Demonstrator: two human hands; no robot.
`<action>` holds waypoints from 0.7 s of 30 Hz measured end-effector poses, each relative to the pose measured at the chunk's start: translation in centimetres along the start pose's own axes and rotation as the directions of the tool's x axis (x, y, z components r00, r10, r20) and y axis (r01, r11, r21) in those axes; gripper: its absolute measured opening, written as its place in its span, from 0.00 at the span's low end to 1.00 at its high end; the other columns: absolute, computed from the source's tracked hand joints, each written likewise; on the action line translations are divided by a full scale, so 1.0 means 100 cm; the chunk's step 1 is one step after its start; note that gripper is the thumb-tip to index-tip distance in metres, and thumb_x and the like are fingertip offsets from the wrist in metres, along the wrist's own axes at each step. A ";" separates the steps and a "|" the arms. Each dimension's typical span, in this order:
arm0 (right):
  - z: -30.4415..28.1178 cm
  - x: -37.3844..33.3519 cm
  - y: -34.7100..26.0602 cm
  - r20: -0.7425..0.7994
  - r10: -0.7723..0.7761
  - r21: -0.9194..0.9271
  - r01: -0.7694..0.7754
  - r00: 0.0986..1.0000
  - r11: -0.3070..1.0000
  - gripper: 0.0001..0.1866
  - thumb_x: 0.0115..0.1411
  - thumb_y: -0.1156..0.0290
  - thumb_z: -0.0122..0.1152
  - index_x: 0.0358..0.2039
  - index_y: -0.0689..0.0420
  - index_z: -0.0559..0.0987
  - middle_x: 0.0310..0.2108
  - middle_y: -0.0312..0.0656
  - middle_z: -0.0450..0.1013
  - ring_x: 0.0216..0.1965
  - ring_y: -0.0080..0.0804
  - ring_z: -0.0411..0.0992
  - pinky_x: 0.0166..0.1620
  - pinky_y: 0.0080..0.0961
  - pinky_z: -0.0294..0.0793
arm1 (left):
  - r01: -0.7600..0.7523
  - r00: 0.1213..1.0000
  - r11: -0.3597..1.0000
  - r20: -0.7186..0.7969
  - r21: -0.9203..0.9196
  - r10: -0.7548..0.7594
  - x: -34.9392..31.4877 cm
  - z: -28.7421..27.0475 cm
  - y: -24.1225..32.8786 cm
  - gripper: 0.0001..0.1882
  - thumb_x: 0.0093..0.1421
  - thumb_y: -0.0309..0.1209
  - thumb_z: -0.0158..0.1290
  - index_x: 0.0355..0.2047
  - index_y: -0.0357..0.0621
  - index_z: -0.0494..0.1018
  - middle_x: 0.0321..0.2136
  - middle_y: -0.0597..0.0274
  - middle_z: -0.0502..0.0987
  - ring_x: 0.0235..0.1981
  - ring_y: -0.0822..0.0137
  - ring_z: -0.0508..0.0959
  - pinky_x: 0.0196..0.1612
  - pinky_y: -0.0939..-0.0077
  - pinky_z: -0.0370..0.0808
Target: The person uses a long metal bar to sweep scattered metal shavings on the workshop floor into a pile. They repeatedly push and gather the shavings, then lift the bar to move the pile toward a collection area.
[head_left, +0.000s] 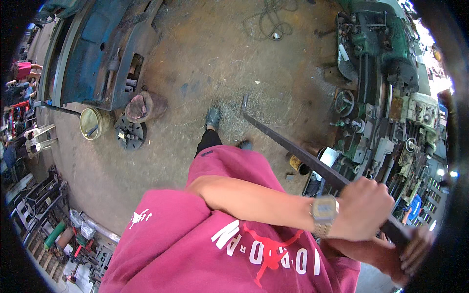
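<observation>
Holding a long hooked bar over the metal shavings

From where I stand, the bar (pixel 298 152) slants across the walkway, its near end in the person's two hands at the right and its bent tip (pixel 245 102) out over a scatter of shavings (pixel 266 108) on the floor, just beyond the shoe (pixel 213 117). The left hand (pixel 364 207), with a watch (pixel 324 208) at its wrist, reaches across the body. Its fingers are curled into a fist around the bar, pressed close together. The right hand (pixel 417 250) sits nearer the end, its fingers wrapped over the metal side by side; they are blurred, so I cannot tell how tightly they squeeze.

I take the two holds, one behind the other, to be for steering: a bar this long would be hard to keep in line from one end with a single hand. The length lets the person stand back from scraps that look sharp. The open strip of floor, between the green machine (pixel 376 53) on the right and the blue one (pixel 88 44) on the left, seems to leave room for it, with the bucket (pixel 107 122) and the round metal plate (pixel 130 132) off to the left side.

The bar itself looks dark, straight and flat-sided, rough along its edges, with a paler bend at the far tip. Whether that tip touches the floor, I cannot tell.
</observation>
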State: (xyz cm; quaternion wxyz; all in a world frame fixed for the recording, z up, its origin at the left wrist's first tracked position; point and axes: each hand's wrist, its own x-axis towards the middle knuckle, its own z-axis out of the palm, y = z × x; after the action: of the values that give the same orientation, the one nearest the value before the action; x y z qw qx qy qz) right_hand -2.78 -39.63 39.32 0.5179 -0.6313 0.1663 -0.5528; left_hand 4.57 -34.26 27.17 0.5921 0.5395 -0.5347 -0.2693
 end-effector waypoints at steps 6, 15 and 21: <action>-0.057 -0.155 0.170 -0.045 0.358 -0.445 -0.339 0.933 0.829 0.14 0.52 0.62 0.59 0.16 0.54 0.71 0.18 0.36 0.69 0.22 0.32 0.68 0.29 0.28 0.68 | 0.131 0.960 0.991 0.243 0.035 -0.136 -0.090 0.039 -0.197 0.12 0.38 0.37 0.61 0.24 0.48 0.79 0.20 0.48 0.76 0.24 0.48 0.77 0.29 0.59 0.75; -0.130 -0.307 0.227 0.131 0.318 -0.206 -0.288 0.939 0.935 0.16 0.54 0.70 0.55 0.14 0.66 0.67 0.12 0.40 0.65 0.15 0.26 0.64 0.22 0.25 0.65 | 0.205 0.915 0.963 0.315 0.177 -0.252 -0.221 0.125 -0.300 0.13 0.36 0.36 0.56 0.17 0.39 0.69 0.18 0.47 0.72 0.24 0.44 0.73 0.27 0.58 0.68; -0.177 -0.345 0.211 0.227 0.413 -0.181 -0.379 0.882 0.908 0.09 0.49 0.76 0.55 0.16 0.64 0.68 0.15 0.44 0.66 0.15 0.34 0.66 0.24 0.26 0.65 | 0.331 0.896 0.930 0.254 0.163 -0.364 -0.258 0.167 -0.283 0.15 0.33 0.35 0.57 0.19 0.37 0.69 0.19 0.44 0.71 0.25 0.42 0.72 0.27 0.60 0.68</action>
State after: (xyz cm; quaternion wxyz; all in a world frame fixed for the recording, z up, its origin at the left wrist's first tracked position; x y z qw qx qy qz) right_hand -22.03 -29.55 0.90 0.5946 -0.6836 0.2584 -0.3353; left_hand -10.84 -24.69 -10.47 0.4207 0.6161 -0.5225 -0.4128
